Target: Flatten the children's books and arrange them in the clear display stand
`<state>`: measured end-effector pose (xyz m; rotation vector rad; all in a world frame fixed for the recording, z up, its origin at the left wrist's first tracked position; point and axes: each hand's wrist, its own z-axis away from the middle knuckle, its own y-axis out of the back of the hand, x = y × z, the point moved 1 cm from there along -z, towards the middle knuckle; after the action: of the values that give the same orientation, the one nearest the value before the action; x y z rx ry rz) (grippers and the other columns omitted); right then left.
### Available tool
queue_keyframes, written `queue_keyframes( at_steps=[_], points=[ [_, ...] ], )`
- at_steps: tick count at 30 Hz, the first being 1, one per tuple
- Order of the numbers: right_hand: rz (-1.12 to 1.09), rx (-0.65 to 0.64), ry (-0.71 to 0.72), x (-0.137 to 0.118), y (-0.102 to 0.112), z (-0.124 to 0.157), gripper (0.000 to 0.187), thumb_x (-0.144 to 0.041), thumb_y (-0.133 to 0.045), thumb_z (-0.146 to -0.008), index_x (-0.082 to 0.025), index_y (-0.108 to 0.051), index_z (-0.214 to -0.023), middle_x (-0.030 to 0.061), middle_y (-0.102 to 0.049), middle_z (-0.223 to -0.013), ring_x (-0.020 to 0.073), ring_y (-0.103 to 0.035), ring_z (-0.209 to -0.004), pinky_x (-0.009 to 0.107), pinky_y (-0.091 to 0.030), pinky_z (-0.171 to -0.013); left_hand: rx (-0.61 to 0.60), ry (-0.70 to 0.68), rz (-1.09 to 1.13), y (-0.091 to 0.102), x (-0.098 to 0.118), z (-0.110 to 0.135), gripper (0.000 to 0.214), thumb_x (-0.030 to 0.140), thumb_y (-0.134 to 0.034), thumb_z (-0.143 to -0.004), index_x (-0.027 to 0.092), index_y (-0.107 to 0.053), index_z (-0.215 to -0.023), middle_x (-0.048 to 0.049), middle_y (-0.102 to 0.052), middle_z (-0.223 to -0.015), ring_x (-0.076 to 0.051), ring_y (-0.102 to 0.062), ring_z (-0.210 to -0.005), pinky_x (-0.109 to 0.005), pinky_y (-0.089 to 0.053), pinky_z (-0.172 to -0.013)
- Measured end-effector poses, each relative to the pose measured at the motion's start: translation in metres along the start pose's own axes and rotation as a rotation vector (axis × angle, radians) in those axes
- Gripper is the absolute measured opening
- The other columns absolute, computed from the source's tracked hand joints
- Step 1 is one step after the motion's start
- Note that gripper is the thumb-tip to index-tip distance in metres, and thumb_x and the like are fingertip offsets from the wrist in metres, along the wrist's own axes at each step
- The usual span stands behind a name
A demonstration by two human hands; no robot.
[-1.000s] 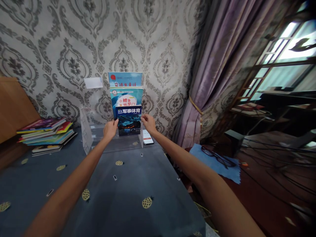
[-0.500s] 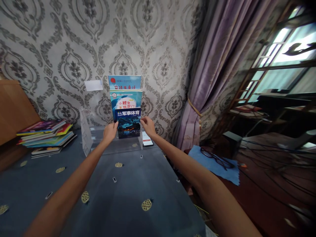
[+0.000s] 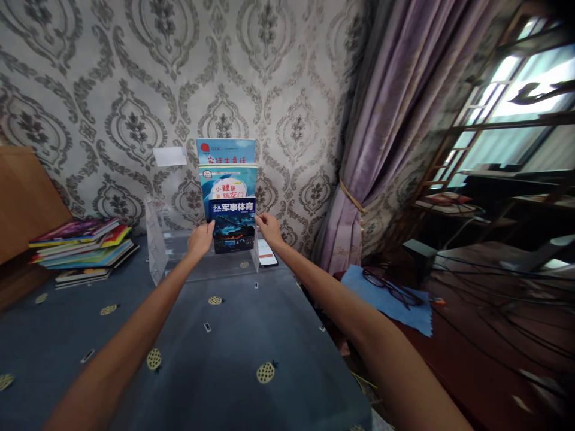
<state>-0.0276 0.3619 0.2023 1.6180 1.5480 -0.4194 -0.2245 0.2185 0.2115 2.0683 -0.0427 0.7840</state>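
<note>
A dark blue magazine [image 3: 234, 227] stands upright at the front of a clear acrylic rack [image 3: 179, 254]. My left hand [image 3: 200, 239] grips its left edge, thumb in front. At its right edge my right hand [image 3: 268, 227] pinches the cover between thumb and fingers. Behind it and higher up, a turquoise book [image 3: 209, 182] with red lettering leans in the rack. A light blue book [image 3: 227, 148] rises behind that one, its top part showing. The lower parts of both rear books are hidden.
Stacked books [image 3: 85, 245] lie at the table's left. A phone [image 3: 267, 254] rests right of the rack. Glasses [image 3: 390, 287] lie on a blue cloth [image 3: 415, 314] on the right-hand red surface, among cables. A purple curtain [image 3: 359, 149] hangs by the wall.
The dark blue magazine has dropped very slightly in the rack, with both hands still on its edges. The view has shifted a little.
</note>
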Motion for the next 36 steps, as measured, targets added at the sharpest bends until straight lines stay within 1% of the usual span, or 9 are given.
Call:
queue_keyframes(
  at_steps=[5,11,14,19,23,30,36],
  points=[
    [-0.012,-0.002,-0.005,0.0,-0.001,0.002,0.032,-0.049,-0.047,-0.086,-0.021,-0.053,-0.071,-0.001,-0.054,-0.067,0.0167,-0.054,-0.071,0.028,-0.05,-0.067,0.015,-0.015,-0.081,0.0,0.001,0.001,0.06,0.05,-0.023,-0.098,0.018,-0.072,-0.083,-0.0129,-0.073,-0.083,-0.028,-0.067,-0.088,-0.033,-0.046,-0.078],
    [-0.024,-0.006,-0.016,0.001,-0.002,0.0,0.037,-0.054,-0.052,-0.084,-0.02,-0.055,-0.07,-0.0016,-0.054,-0.065,0.0163,-0.055,-0.07,0.027,-0.05,-0.064,0.035,-0.033,-0.119,0.001,0.0,0.002,0.063,0.048,-0.018,-0.1,0.017,-0.072,-0.088,-0.0131,-0.074,-0.084,-0.027,-0.067,-0.088,-0.032,-0.046,-0.079],
    [-0.039,-0.009,-0.025,0.002,-0.002,0.0,0.04,-0.057,-0.052,-0.084,-0.02,-0.056,-0.069,-0.0017,-0.054,-0.063,0.0159,-0.054,-0.068,0.026,-0.05,-0.061,0.034,-0.032,-0.13,0.001,0.001,0.003,0.062,0.047,-0.019,-0.1,0.016,-0.072,-0.09,-0.013,-0.074,-0.084,-0.027,-0.068,-0.088,-0.032,-0.045,-0.079],
    [-0.075,-0.018,-0.045,0.004,-0.001,0.002,0.041,-0.058,-0.05,-0.084,-0.02,-0.053,-0.068,-0.001,-0.053,-0.066,0.0154,-0.055,-0.065,0.025,-0.05,-0.056,0.02,-0.034,-0.142,0.001,0.004,0.003,0.062,0.047,-0.021,-0.1,0.016,-0.074,-0.088,-0.014,-0.074,-0.084,-0.028,-0.068,-0.086,-0.033,-0.045,-0.076],
    [-0.092,-0.019,-0.054,0.004,-0.001,0.004,0.04,-0.059,-0.048,-0.084,-0.021,-0.052,-0.071,-0.0008,-0.052,-0.067,0.0162,-0.055,-0.065,0.027,-0.051,-0.056,0.008,-0.042,-0.155,0.003,0.005,0.004,0.062,0.046,-0.021,-0.1,0.017,-0.074,-0.087,-0.0129,-0.073,-0.081,-0.027,-0.068,-0.086,-0.032,-0.045,-0.075],
    [-0.103,-0.013,-0.055,0.001,-0.001,0.009,0.037,-0.056,-0.049,-0.083,-0.02,-0.055,-0.076,0.0004,-0.057,-0.072,0.0172,-0.057,-0.071,0.028,-0.052,-0.063,-0.009,-0.051,-0.197,0.007,0.009,0.012,0.056,0.044,-0.021,-0.102,0.018,-0.07,-0.093,-0.014,-0.074,-0.095,-0.028,-0.068,-0.092,-0.031,-0.044,-0.075],
    [-0.128,-0.017,-0.062,-0.001,0.0,0.011,0.041,-0.059,-0.05,-0.082,-0.019,-0.058,-0.081,0.0021,-0.061,-0.078,0.0181,-0.06,-0.075,0.027,-0.053,-0.061,-0.007,-0.059,-0.21,0.01,0.015,0.019,0.048,0.043,-0.024,-0.102,0.018,-0.065,-0.101,-0.0149,-0.073,-0.103,-0.027,-0.067,-0.098,-0.03,-0.043,-0.078]
  ],
)
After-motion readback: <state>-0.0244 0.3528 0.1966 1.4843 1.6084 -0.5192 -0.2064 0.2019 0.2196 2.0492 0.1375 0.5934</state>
